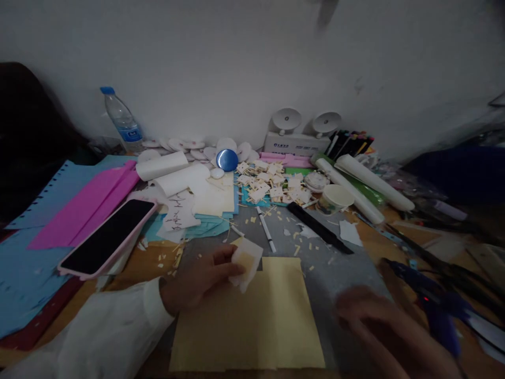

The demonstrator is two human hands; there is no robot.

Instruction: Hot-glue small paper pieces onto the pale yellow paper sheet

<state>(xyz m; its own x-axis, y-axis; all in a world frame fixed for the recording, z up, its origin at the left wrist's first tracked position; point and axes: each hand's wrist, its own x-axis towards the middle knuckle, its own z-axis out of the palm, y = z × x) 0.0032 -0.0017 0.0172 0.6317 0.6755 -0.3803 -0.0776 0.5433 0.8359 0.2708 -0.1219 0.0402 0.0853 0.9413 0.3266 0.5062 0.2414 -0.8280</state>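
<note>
Pinching a small white paper piece [251, 256] between thumb and fingers, your left hand [193, 279] holds it over the far part of the yellow sheet [252, 331]. Your fingertips cover the piece's left edge, and you cannot tell whether its yellowish patch lies on the paper or shows through it. The sheet's far left corner is hidden beneath that hand, and your left sleeve [106, 331] is cut off at the lower edge. Your right hand [374, 318], near the blue glue gun [436, 302], is so blurred that you cannot tell whether its fingers are spread or closed. Shadow swallows much of the gun's outline, though its red light shows. Beyond the grey mat [284, 237], overlapping pale cut pieces [262, 184] hide one another.
</note>
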